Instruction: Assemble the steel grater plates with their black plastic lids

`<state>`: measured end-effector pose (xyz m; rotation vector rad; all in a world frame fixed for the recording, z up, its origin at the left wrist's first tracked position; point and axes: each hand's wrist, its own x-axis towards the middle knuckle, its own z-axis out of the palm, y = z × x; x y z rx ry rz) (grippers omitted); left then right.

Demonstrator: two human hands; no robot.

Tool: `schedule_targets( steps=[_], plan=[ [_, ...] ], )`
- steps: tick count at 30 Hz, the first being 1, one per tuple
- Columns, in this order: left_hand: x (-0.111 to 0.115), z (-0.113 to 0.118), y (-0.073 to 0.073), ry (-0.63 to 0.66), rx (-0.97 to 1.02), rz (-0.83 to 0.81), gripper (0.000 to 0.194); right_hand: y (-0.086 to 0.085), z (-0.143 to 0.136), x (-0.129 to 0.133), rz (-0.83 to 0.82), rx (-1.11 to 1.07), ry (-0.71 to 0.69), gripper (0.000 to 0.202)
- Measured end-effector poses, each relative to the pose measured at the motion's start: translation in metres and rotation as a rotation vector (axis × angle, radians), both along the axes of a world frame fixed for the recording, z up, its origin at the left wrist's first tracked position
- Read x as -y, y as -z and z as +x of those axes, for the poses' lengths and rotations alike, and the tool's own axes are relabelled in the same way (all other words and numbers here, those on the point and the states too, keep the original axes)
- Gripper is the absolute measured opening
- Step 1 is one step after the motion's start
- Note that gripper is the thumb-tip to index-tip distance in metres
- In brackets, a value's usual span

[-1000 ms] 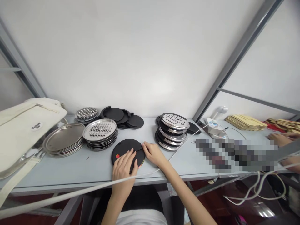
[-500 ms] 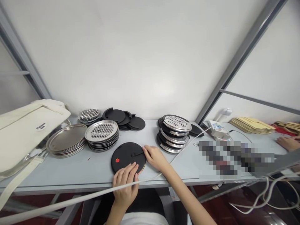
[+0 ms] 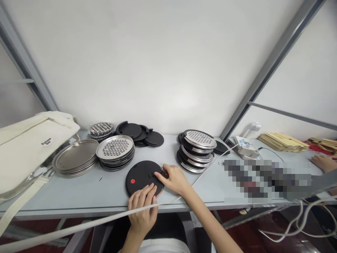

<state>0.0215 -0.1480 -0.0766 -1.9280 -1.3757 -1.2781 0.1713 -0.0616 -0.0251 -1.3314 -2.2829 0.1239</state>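
A black round disc (image 3: 142, 172) with a red dot lies flat on the bench close to the front edge. My left hand (image 3: 143, 207) holds its near rim, with the fingers over the top and the thumb at the side. At the right rim is my right hand (image 3: 173, 178), closed, its thumb on the top face by a small slotted tab (image 3: 151, 175). A thin pale bit shows by its index finger, too small to name. Behind stands a stack of perforated grater discs (image 3: 115, 148), and to the right a pile of grater discs in black holders (image 3: 198, 144).
Plain metal discs (image 3: 75, 156) are stacked at left beside a cream bag (image 3: 34, 147). Black holders (image 3: 140, 133) lie against the wall. A white cable (image 3: 105, 218) crosses in front of my left wrist. Yellowish envelopes (image 3: 283, 141) and another person's hand (image 3: 323, 162) are at right.
My right thumb has moved left onto the disc's top face, and the right index finger is now bent at the rim. My left hand keeps its hold; the disc has hardly moved.
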Motion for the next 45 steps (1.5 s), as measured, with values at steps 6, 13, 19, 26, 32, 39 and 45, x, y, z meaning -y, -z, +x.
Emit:
schedule_targets(
  steps=[6, 13, 19, 26, 32, 39, 45],
  plan=[
    [0.0, -0.001, 0.001, 0.016, 0.013, 0.006, 0.028, -0.007, -0.005, 0.003, -0.013, 0.101, 0.049, 0.054],
    [0.0, 0.003, -0.002, 0.017, 0.094, 0.006, 0.027, -0.015, -0.013, 0.006, -0.025, 0.335, 0.096, 0.052],
    [0.001, 0.003, -0.002, 0.04, 0.119, 0.002, 0.027, -0.012, -0.005, -0.001, -0.053, 0.326, -0.059, 0.033],
    [0.001, 0.003, -0.006, 0.088, 0.158, 0.013, 0.031, -0.006, 0.011, -0.021, -0.401, -0.171, -0.119, 0.035],
    [0.003, 0.007, -0.012, 0.076, 0.17, -0.047, 0.032, -0.004, 0.013, -0.022, -0.428, -0.272, -0.147, 0.035],
    [0.005, 0.012, -0.018, 0.027, 0.11, -0.187, 0.033, 0.001, 0.017, -0.024, -0.505, -0.408, -0.173, 0.032],
    [0.005, 0.011, -0.02, 0.019, 0.012, -0.286, 0.041, 0.006, 0.018, -0.028, -0.546, -0.507, -0.186, 0.035]
  ],
)
